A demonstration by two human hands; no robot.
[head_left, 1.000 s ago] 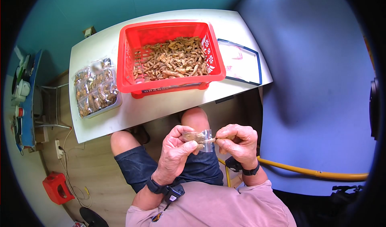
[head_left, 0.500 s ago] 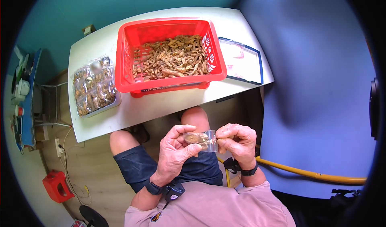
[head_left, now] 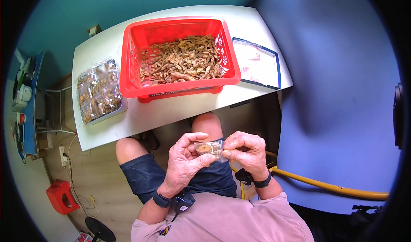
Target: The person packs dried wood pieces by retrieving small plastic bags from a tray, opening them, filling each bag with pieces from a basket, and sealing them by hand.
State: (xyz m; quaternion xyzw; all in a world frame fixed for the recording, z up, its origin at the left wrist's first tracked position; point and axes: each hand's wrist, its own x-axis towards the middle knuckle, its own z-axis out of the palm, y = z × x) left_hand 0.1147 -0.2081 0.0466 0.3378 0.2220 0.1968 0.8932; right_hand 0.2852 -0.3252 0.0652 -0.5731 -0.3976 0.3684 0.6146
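Observation:
A small clear plastic bag (head_left: pixel 210 149) with brown dried slices in it is held between both hands above my lap. My left hand (head_left: pixel 185 160) grips its left end between thumb and fingers. At the bag's right end, my right hand (head_left: pixel 248 152) pinches the plastic edge. On the table in front, a red plastic basket (head_left: pixel 184 88) holds a heap of brown dried pieces (head_left: pixel 186 62). Left of it stands a tray of filled clear bags (head_left: pixel 100 94).
The white table (head_left: pixel 158 113) spans the space ahead of my knees. A dark-framed shallow lid or tray (head_left: pixel 257 66) lies right of the basket. A yellow rail (head_left: pixel 329 186) and blue surface (head_left: pixel 338 147) are at the right. A red stool (head_left: pixel 62 197) and cables (head_left: pixel 75 195) are on the floor at left.
My right hand has moved left along the bag, closer to my left hand, and now pinches nearer the slices. My left hand keeps its grip.

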